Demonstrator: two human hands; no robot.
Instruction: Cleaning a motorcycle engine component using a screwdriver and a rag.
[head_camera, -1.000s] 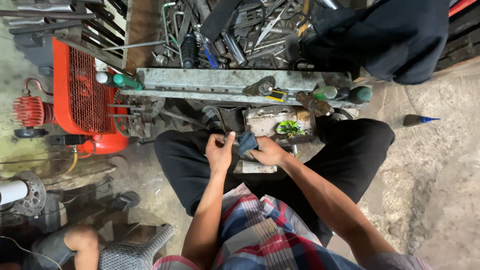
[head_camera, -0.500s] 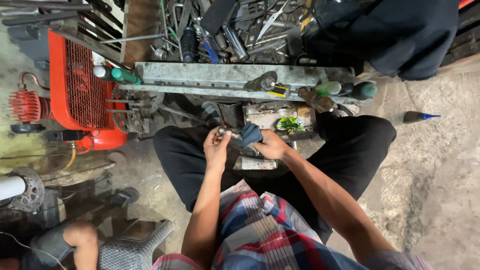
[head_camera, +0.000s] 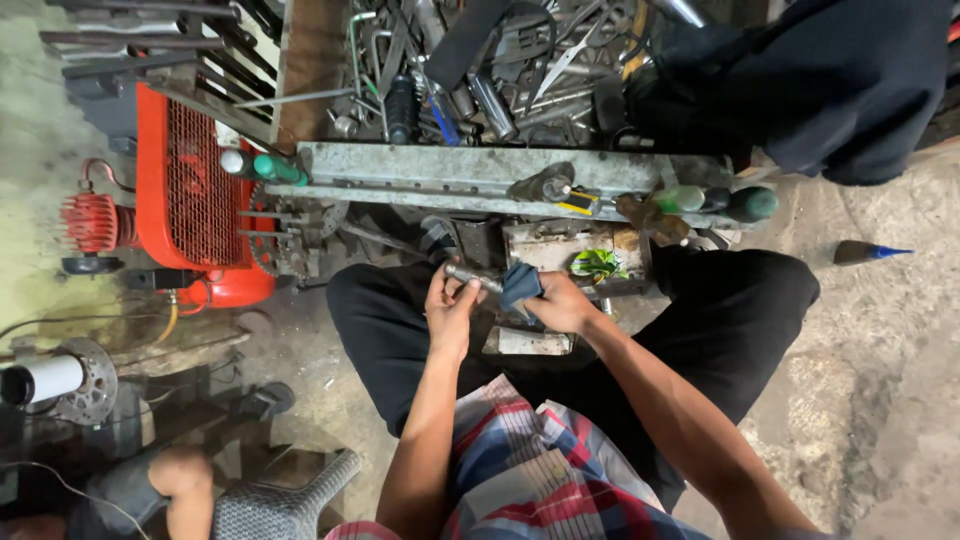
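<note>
I sit with my knees apart in black trousers. My left hand (head_camera: 452, 305) grips one end of a short grey metal rod (head_camera: 472, 276). My right hand (head_camera: 562, 304) holds a dark blue cloth (head_camera: 520, 285) wrapped around the rod's other end. Both hands are close together in front of my lap, just below a grey metal beam (head_camera: 440, 170).
An orange air compressor (head_camera: 190, 190) stands at the left. Beyond the beam lies a heap of metal tools (head_camera: 470, 70). Bottles and screwdrivers rest on the beam. A person in dark clothes (head_camera: 830, 80) is at the top right. A grey plastic chair (head_camera: 285, 505) is at the bottom left.
My hands have moved slightly up toward the beam. The rod now shows more clearly between them, with the cloth shifted along it.
</note>
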